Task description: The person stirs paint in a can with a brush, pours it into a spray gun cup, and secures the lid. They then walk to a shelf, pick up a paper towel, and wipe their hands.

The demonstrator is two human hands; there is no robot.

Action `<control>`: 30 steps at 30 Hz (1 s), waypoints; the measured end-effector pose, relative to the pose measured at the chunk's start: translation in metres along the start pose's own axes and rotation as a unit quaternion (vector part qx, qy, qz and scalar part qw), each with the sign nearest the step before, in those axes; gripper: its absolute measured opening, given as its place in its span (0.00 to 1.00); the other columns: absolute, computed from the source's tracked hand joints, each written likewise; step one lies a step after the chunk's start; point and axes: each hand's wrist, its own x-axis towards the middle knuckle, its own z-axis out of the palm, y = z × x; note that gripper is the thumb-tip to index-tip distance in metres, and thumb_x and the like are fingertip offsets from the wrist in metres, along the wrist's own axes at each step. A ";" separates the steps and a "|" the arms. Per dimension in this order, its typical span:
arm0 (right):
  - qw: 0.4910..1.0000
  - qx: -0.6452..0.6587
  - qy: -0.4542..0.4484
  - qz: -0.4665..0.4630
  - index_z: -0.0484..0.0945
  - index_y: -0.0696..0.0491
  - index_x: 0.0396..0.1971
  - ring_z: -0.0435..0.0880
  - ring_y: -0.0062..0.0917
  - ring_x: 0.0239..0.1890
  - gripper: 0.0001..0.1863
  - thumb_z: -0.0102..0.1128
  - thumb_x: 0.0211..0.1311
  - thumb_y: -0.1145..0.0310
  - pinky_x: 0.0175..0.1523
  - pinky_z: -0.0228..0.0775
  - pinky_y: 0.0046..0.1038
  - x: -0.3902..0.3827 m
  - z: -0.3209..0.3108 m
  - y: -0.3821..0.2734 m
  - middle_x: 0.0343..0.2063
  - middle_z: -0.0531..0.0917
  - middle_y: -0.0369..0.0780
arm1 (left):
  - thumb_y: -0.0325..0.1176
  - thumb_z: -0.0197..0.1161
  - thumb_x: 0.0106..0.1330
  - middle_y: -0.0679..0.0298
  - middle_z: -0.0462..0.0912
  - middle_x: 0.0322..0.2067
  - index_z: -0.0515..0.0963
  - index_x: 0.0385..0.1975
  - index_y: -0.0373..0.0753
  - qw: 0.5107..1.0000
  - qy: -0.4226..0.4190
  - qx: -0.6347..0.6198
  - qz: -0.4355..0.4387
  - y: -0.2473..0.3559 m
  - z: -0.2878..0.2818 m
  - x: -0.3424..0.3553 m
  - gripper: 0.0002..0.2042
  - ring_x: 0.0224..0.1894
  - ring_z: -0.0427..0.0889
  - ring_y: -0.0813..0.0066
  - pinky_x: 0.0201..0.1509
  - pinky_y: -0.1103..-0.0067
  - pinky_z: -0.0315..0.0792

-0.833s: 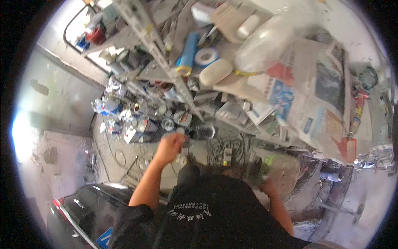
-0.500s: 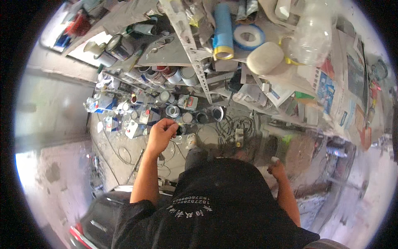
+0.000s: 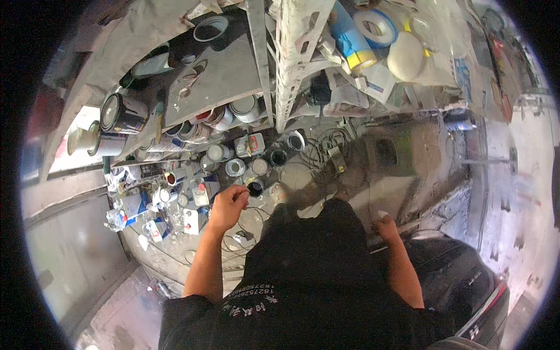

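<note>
My left hand (image 3: 229, 210) is raised in front of me, its fingers curled and pressed together. Whatever may be between them is too small to make out. Below and beyond it, on the floor, stand open paint cans, among them a dark-filled can (image 3: 255, 188) close to the fingertips. Lower on the right, my right hand (image 3: 387, 227) is closed around a small white object (image 3: 382, 214), of which only the rounded top shows; its kind is unclear.
Shelving with a perforated metal post (image 3: 287, 76) rises ahead, holding paint cans (image 3: 123, 114), a blue roll (image 3: 352, 41) and a tape roll (image 3: 376, 27). Bottles and jugs (image 3: 191, 221) crowd the floor at left. Coiled hose (image 3: 318, 146) lies ahead. A black glossy seat-like shape (image 3: 443, 265) is at right.
My view and body have turned left, so the shelves and floor cans sit differently in the picture. The black glossy shape was at lower left; one now shows at lower right. Both hands keep their grip.
</note>
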 end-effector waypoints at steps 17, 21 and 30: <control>0.994 -0.040 0.072 0.072 0.74 0.60 0.49 0.81 0.35 0.40 0.19 0.54 0.57 0.71 0.43 0.73 0.32 -0.071 0.027 -0.006 0.39 0.83 0.45 | 0.32 0.60 0.65 0.62 0.81 0.27 0.76 0.39 0.32 0.998 -0.055 0.027 0.008 -0.071 0.014 -0.013 0.10 0.30 0.80 0.77 0.36 0.78 0.74; 0.997 -0.012 0.050 0.056 0.71 0.61 0.52 0.81 0.32 0.35 0.21 0.54 0.56 0.77 0.36 0.72 0.33 -0.058 0.023 0.011 0.36 0.81 0.43 | 0.32 0.60 0.64 0.62 0.81 0.27 0.76 0.39 0.32 0.997 -0.063 0.033 0.014 -0.067 0.020 -0.017 0.10 0.29 0.80 0.76 0.36 0.78 0.74; 0.996 -0.076 0.046 0.010 0.72 0.62 0.52 0.81 0.32 0.39 0.21 0.57 0.57 0.75 0.42 0.73 0.32 0.003 0.018 0.102 0.39 0.82 0.44 | 0.34 0.61 0.62 0.55 0.84 0.28 0.78 0.39 0.33 0.994 -0.058 0.088 0.032 -0.063 0.026 -0.014 0.11 0.31 0.84 0.66 0.38 0.73 0.75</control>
